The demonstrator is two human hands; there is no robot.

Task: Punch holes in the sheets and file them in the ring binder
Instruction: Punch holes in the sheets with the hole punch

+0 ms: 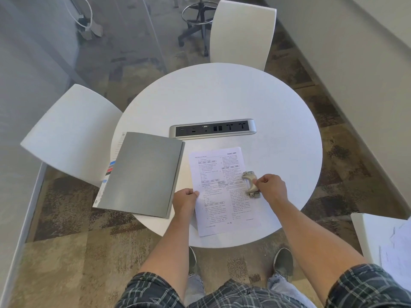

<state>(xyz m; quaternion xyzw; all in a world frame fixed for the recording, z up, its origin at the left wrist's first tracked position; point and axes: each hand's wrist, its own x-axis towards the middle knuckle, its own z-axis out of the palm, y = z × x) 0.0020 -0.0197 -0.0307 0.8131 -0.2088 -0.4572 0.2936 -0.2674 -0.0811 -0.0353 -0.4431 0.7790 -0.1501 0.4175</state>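
Note:
A printed sheet (219,187) lies on the round white table (222,96), near its front edge. My left hand (184,202) pinches the sheet's left edge. A metal hole punch (250,184) sits over the sheet's right edge, and my right hand (270,187) grips it from the right. A closed grey ring binder (144,172) lies to the left of the sheet, overhanging the table's edge, with coloured index tabs (110,168) sticking out on its left side.
A silver power and socket strip (212,128) is set into the table's middle. White chairs stand at the left (71,132) and far side (242,34). Loose papers (395,247) lie on a white surface at the lower right. A stool base (198,25) stands beyond.

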